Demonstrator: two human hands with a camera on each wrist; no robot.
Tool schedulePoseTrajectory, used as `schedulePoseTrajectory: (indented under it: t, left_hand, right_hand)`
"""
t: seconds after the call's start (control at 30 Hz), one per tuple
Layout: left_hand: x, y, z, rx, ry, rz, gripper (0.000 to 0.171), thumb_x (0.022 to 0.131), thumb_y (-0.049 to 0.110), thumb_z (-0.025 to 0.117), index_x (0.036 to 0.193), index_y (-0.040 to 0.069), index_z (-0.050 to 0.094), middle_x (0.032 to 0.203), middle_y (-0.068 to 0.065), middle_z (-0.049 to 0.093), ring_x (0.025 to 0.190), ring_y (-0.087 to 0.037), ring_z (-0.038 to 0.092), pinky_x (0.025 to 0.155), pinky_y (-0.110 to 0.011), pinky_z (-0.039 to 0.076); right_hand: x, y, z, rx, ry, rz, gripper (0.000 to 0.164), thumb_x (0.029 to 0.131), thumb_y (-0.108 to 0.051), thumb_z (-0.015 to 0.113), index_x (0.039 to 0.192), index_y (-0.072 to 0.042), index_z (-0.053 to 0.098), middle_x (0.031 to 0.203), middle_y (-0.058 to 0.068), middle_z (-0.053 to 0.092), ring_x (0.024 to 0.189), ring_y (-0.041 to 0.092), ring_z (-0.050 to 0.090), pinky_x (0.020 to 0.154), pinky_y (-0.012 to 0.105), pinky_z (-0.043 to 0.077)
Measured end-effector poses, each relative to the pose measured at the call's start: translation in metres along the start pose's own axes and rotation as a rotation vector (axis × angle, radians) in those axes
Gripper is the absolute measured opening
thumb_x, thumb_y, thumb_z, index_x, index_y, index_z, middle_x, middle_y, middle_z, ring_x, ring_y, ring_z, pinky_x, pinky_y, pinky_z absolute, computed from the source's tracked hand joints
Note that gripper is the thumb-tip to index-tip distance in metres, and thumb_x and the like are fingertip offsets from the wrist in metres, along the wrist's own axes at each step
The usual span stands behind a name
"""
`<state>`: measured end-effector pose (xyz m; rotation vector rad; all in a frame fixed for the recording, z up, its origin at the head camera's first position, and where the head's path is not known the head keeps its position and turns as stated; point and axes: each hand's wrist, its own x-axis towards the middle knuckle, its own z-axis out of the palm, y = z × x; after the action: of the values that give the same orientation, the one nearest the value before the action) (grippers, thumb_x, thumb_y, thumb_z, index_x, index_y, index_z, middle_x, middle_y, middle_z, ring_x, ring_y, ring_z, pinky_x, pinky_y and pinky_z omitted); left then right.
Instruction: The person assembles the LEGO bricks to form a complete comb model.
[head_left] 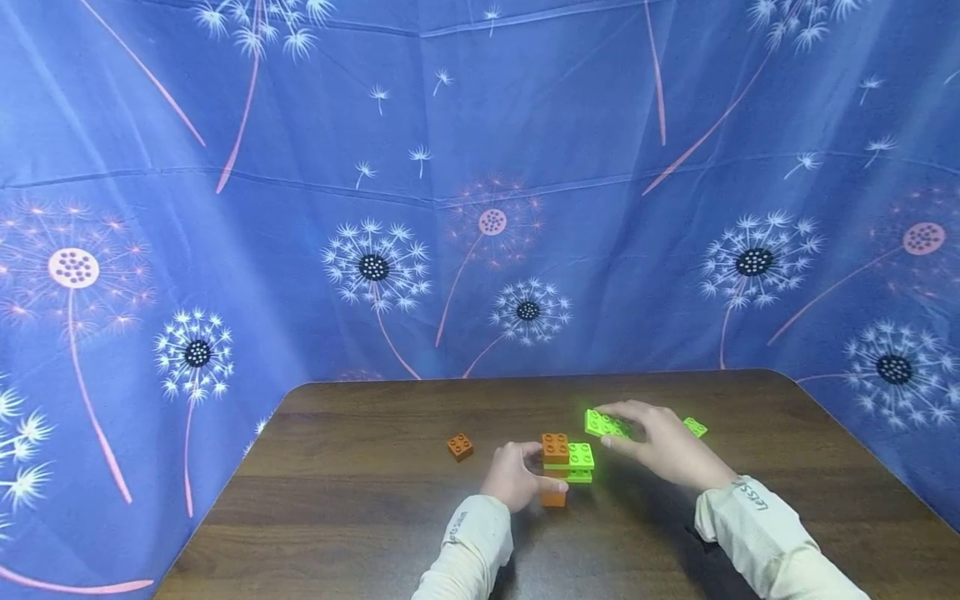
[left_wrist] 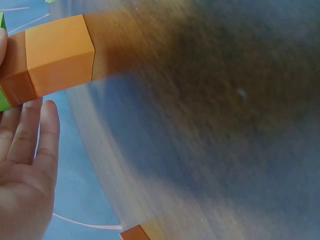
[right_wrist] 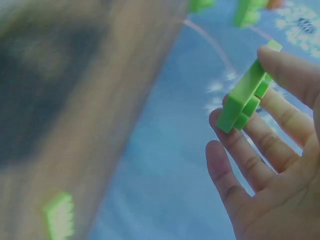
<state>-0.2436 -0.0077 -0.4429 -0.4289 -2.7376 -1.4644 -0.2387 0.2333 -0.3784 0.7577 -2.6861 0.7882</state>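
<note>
My left hand grips a stack of toy building bricks, its thumb and fingers round the stack's left side. Orange bricks and flat green bricks alternate in this stack, and the green ones jut out to the right. In the left wrist view the lowest orange brick shows its smooth sides. A flat green brick is pinched between thumb and fingertips of my right hand, up and to the right of the stack. Seen from the right wrist, this green brick is tilted, studs towards the palm.
A loose orange brick lies on the brown wooden table, left of the stack. Another green brick lies behind the right hand, partly hidden by it. A blue cloth with dandelion prints hangs behind the table.
</note>
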Motion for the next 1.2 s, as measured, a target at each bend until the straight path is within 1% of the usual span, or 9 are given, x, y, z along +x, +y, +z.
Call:
schedulePoseTrajectory:
  t: [0.1, 0.2, 0.33, 0.43, 0.53, 0.73, 0.93, 1.07, 1.2]
  left_hand:
    - [0.001, -0.001, 0.000, 0.007, -0.004, 0.003, 0.059, 0.070, 0.019, 0.094, 0.120, -0.003, 0.071, 0.113, -0.014, 0.074, 0.109, -0.032, 0.068, 0.097, -0.046, 0.052]
    - [0.001, -0.002, 0.000, 0.001, -0.008, 0.017, 0.055, 0.070, 0.018, 0.094, 0.117, -0.001, 0.073, 0.107, -0.011, 0.076, 0.100, -0.026, 0.071, 0.091, -0.042, 0.055]
    - [0.001, -0.002, -0.002, -0.008, -0.015, 0.034, 0.050, 0.070, 0.016, 0.094, 0.114, 0.002, 0.075, 0.100, -0.008, 0.077, 0.087, -0.019, 0.072, 0.081, -0.036, 0.057]
    - [0.000, -0.003, -0.003, -0.020, -0.031, 0.032, 0.047, 0.071, 0.016, 0.093, 0.113, 0.003, 0.075, 0.099, -0.007, 0.077, 0.083, -0.016, 0.071, 0.078, -0.035, 0.058]
    - [0.000, -0.003, -0.003, -0.034, -0.039, 0.037, 0.044, 0.072, 0.015, 0.093, 0.111, 0.004, 0.075, 0.097, -0.007, 0.077, 0.081, -0.014, 0.072, 0.078, -0.033, 0.057]
    - [0.000, -0.002, -0.002, -0.052, -0.044, 0.033, 0.044, 0.072, 0.013, 0.092, 0.111, 0.003, 0.075, 0.095, -0.007, 0.078, 0.080, -0.014, 0.072, 0.077, -0.033, 0.058]
    - [-0.001, 0.000, -0.001, -0.054, -0.042, 0.024, 0.050, 0.071, 0.013, 0.093, 0.116, 0.002, 0.074, 0.097, -0.008, 0.078, 0.080, -0.015, 0.072, 0.076, -0.034, 0.058]
    - [-0.001, 0.001, -0.002, -0.067, -0.045, 0.013, 0.049, 0.072, 0.013, 0.093, 0.117, 0.003, 0.074, 0.097, -0.006, 0.078, 0.081, -0.014, 0.072, 0.078, -0.034, 0.058]
    - [-0.001, 0.002, -0.004, -0.065, -0.049, 0.003, 0.049, 0.073, 0.013, 0.092, 0.118, 0.003, 0.074, 0.099, -0.006, 0.077, 0.085, -0.017, 0.072, 0.080, -0.037, 0.058]
  right_hand:
    - [0.003, -0.013, -0.008, 0.008, -0.012, -0.038, 0.043, 0.093, -0.026, 0.075, 0.131, -0.008, 0.066, 0.127, 0.012, 0.069, 0.116, 0.038, 0.064, 0.096, 0.059, 0.050]
    - [0.007, -0.025, -0.011, 0.002, -0.040, -0.073, 0.042, 0.092, -0.027, 0.076, 0.129, -0.008, 0.068, 0.124, 0.009, 0.070, 0.115, 0.034, 0.065, 0.096, 0.056, 0.051]
    - [0.016, -0.038, -0.011, -0.010, -0.074, -0.131, 0.041, 0.091, -0.025, 0.077, 0.127, -0.008, 0.069, 0.121, 0.006, 0.072, 0.110, 0.030, 0.067, 0.094, 0.052, 0.053]
    - [0.021, -0.046, -0.009, -0.033, -0.106, -0.171, 0.040, 0.090, -0.024, 0.077, 0.126, -0.009, 0.070, 0.120, 0.005, 0.073, 0.109, 0.028, 0.068, 0.093, 0.051, 0.053]
    - [0.026, -0.051, -0.008, -0.061, -0.150, -0.179, 0.039, 0.090, -0.024, 0.077, 0.126, -0.011, 0.070, 0.120, 0.005, 0.073, 0.110, 0.029, 0.068, 0.094, 0.052, 0.052]
    - [0.030, -0.053, -0.002, -0.070, -0.224, -0.152, 0.041, 0.089, -0.026, 0.078, 0.128, -0.013, 0.070, 0.121, 0.003, 0.073, 0.111, 0.028, 0.067, 0.096, 0.054, 0.050]
    - [0.033, -0.053, -0.002, -0.084, -0.254, -0.149, 0.042, 0.088, -0.025, 0.079, 0.127, -0.012, 0.072, 0.118, 0.004, 0.074, 0.107, 0.026, 0.069, 0.094, 0.051, 0.053]
    - [0.039, -0.060, -0.006, -0.093, -0.291, -0.073, 0.040, 0.084, -0.023, 0.082, 0.123, -0.015, 0.075, 0.111, 0.003, 0.076, 0.082, 0.012, 0.067, 0.077, 0.037, 0.055]
    - [0.044, -0.070, -0.008, -0.139, -0.312, -0.007, 0.039, 0.079, -0.019, 0.086, 0.118, -0.018, 0.078, 0.100, 0.001, 0.078, 0.062, 0.006, 0.051, 0.060, 0.027, 0.046]
